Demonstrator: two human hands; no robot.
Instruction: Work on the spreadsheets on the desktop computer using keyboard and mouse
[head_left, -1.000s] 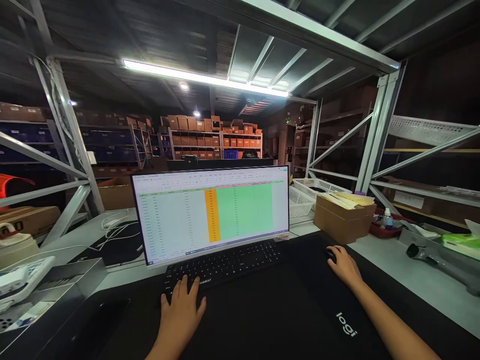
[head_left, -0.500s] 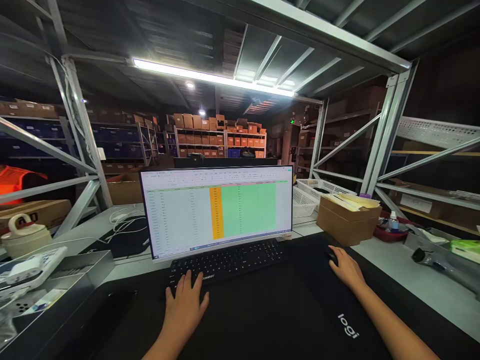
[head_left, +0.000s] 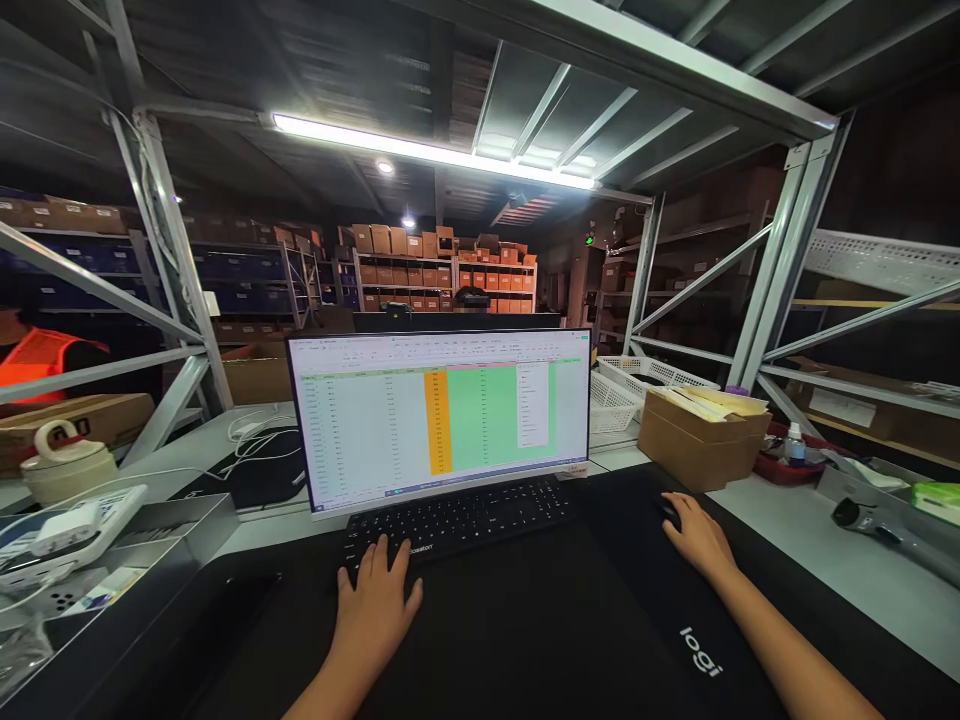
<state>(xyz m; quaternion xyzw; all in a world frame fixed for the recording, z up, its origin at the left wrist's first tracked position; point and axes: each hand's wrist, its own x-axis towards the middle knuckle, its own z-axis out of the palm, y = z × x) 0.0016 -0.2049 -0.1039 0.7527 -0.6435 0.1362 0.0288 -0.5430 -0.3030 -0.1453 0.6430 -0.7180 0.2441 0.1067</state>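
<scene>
My left hand (head_left: pixel 375 600) rests with spread fingers at the lower left corner of a black keyboard (head_left: pixel 465 520), fingertips on its keys. On the black desk mat (head_left: pixel 517 640), to the right, my right hand (head_left: pixel 699 538) is curved over a dark computer mouse (head_left: pixel 670 512), which it mostly covers. Behind the keyboard stands a monitor (head_left: pixel 360 420). Its screen shows a spreadsheet with an orange column, a green block and a white pop-up list at the right.
A cardboard box (head_left: pixel 694 435) with papers on top stands right of the monitor, beside white baskets (head_left: pixel 615 400). On the left are a grey tray (head_left: pixel 187 535) with chargers, a cream jug (head_left: pixel 67 465) and loose cables. A person in an orange vest (head_left: pixel 37 365) is at far left.
A white pop-up list has appeared over the green block on the screen. The view has shifted slightly. Both hands keep their places on the keyboard and the mouse.
</scene>
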